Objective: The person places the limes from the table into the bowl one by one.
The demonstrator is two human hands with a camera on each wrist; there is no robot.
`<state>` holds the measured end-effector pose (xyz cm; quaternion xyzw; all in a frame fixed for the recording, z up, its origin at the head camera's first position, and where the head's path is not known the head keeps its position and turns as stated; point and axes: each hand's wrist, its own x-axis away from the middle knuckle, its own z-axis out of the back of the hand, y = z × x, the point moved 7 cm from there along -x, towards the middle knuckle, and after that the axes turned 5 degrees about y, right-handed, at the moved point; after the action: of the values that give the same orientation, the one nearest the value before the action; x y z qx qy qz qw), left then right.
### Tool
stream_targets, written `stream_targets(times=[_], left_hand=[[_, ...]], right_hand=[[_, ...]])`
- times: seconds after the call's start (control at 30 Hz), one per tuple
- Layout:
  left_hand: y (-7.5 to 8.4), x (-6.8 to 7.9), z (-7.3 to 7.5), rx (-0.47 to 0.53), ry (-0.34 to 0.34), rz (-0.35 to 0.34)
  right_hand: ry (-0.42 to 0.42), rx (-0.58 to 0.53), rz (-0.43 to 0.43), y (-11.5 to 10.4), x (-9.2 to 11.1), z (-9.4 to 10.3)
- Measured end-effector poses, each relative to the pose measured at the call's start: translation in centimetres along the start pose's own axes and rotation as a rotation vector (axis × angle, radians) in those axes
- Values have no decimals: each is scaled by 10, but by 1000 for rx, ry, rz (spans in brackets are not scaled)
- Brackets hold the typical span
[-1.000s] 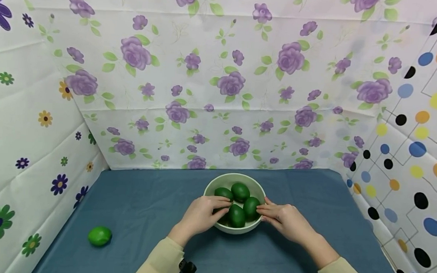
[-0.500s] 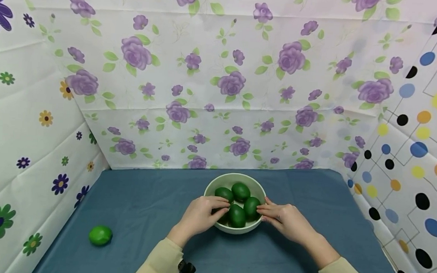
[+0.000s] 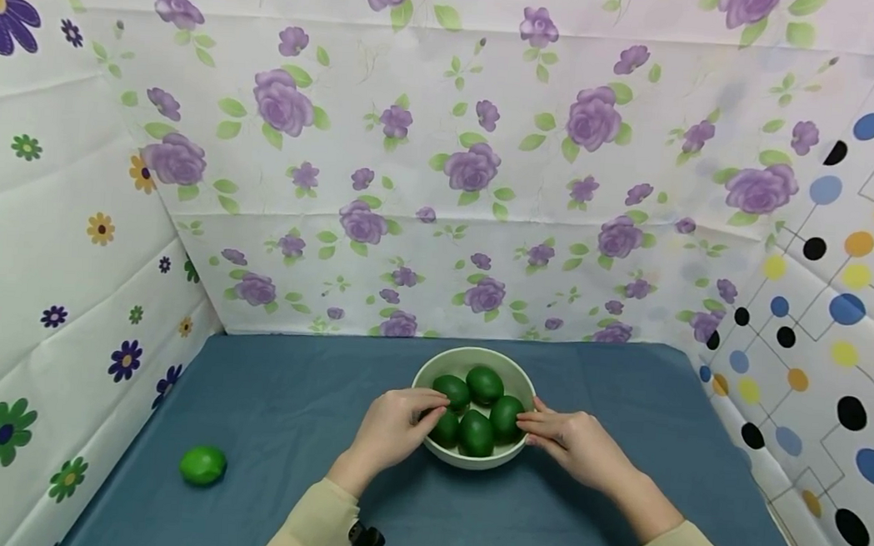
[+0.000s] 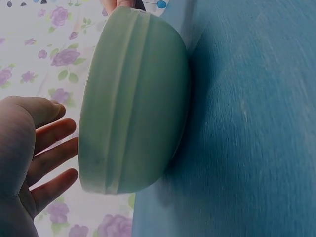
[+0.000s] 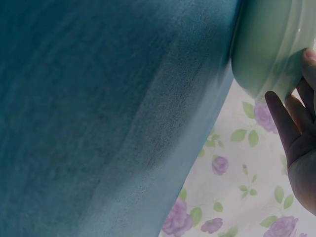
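A pale green bowl sits on the blue cloth with several dark green limes inside. At its left rim is my left hand, fingertips over the edge beside the leftmost lime. The left wrist view shows that hand's fingers loosely extended, holding nothing, next to the bowl's outer wall. My right hand holds the right rim, fingers over the edge near a lime and thumb outside. In the right wrist view its thumb lies against the bowl.
A brighter green lime lies alone on the blue cloth to the left. Behind the table hangs a purple-flowered curtain. Patterned sheets also close off the left side and the dotted right side.
My left hand has drawn back slightly to the left, uncovering the lime at the bowl's left. The right hand stays at the rim. The head view has shifted a little.
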<state>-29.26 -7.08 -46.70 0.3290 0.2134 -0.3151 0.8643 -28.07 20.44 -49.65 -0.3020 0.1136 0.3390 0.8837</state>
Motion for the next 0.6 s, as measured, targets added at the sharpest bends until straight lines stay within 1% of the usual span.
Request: stream_targets(times=[0.13,0.3,0.5,0.6], left_hand=[[-4,3,7,3,15,7],[-12,7,13,-14,21,35],[-18,17,29,-41,76,39],[-22,23,38,-59,102,56]], right_hand=[[1,2,-7,0,0,0],[1,-1,-11,1,0,1],[-1,-8,-16,3,0,-1],[0,-11,-15,2,0,-1]])
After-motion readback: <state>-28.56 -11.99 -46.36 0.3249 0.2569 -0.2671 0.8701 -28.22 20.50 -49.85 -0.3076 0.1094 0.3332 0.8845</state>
